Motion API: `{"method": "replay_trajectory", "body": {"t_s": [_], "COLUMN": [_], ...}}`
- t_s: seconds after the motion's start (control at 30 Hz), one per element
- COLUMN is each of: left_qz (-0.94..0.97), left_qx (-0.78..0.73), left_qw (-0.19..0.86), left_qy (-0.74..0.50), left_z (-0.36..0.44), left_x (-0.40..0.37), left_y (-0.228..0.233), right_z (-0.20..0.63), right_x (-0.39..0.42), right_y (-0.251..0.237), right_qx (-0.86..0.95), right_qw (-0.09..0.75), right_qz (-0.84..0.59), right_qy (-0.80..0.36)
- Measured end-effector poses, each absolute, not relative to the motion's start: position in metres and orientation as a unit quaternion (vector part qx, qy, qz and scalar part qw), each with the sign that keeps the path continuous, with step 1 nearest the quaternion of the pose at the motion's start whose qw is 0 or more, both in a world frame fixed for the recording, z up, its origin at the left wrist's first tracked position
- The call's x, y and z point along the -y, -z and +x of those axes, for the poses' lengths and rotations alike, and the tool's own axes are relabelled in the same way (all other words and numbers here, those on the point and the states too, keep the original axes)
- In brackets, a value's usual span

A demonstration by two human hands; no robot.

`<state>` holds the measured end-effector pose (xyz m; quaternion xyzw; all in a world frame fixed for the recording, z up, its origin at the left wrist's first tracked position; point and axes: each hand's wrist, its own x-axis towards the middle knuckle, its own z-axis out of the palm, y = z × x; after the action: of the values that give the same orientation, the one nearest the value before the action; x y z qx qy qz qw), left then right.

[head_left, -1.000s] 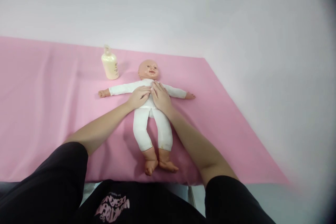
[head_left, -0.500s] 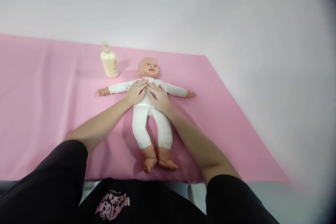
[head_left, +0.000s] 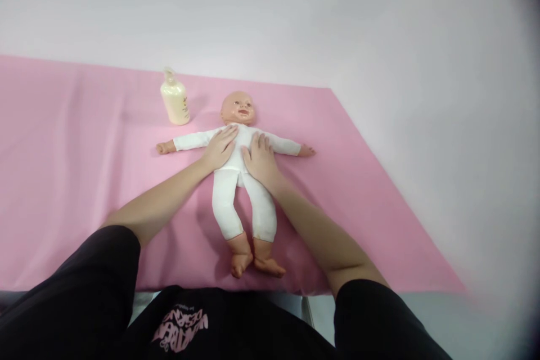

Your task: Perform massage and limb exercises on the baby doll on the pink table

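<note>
Since 0.5 s ago: right hand (head_left: 259, 158) shifted a bit toward frame right, fingertips now aimed up-frame instead of slanting across chest; left hand (head_left: 220, 148) barely changed. Gap betw. the two hands slightly wider, strip of white torso showing there.

Both hands flat on chest of baby doll (head_left: 240, 174), palms down, fingers extended and close together, gripping nothing. Left hand over doll's chest on frame-left side, fingertips near shoulder, just below chin. Right hand over chest/belly on frame-right side, heel of palm near top of the leg.

Doll at frame centre, lying on back on pink sheet (head_left: 76, 169), head toward upper frame, feet toward lower frame near sheet's edge. Arms spread straight out to frame left and right, legs slightly apart, white bodysuit, bare hands and feet.

Cream pump bottle (head_left: 174, 98) upright on sheet, upper left of doll's head, near but not touching. White wall (head_left: 379, 28) behind sheet. Black sleeves and black shirt w/ pink print (head_left: 181, 323) along bottom of frame.
</note>
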<state>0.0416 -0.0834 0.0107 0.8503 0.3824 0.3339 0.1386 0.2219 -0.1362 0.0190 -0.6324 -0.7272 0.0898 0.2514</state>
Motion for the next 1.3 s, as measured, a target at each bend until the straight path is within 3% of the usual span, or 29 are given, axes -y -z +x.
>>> {"method": "replay_trajectory", "body": {"t_s": [0.17, 0.3, 0.73, 1.07, 1.3], "left_qz": [0.924, 0.919, 0.82, 0.779, 0.725], "left_qx": [-0.169, -0.159, -0.405, -0.595, -0.665], "left_qw": [0.123, 0.126, 0.151, 0.016, -0.049], "left_qy": [-0.319, -0.338, -0.376, -0.197, -0.173], "left_z": [0.041, 0.044, 0.04, 0.028, -0.003], "left_x": [0.091, 0.093, 0.076, 0.081, 0.065], "left_y": [-0.012, -0.01, -0.004, -0.026, -0.021], "right_z": [0.223, 0.228, 0.245, 0.291, 0.312], "right_x": [0.141, 0.132, 0.107, 0.088, 0.087], "right_y": [-0.041, -0.04, -0.018, -0.002, 0.004], "right_qx": [0.863, 0.871, 0.748, 0.682, 0.668], "right_qw": [0.25, 0.24, 0.277, 0.207, 0.257], "right_qz": [-0.431, -0.41, -0.591, -0.701, -0.697], "right_qy": [-0.088, -0.127, -0.117, -0.012, 0.038]}}
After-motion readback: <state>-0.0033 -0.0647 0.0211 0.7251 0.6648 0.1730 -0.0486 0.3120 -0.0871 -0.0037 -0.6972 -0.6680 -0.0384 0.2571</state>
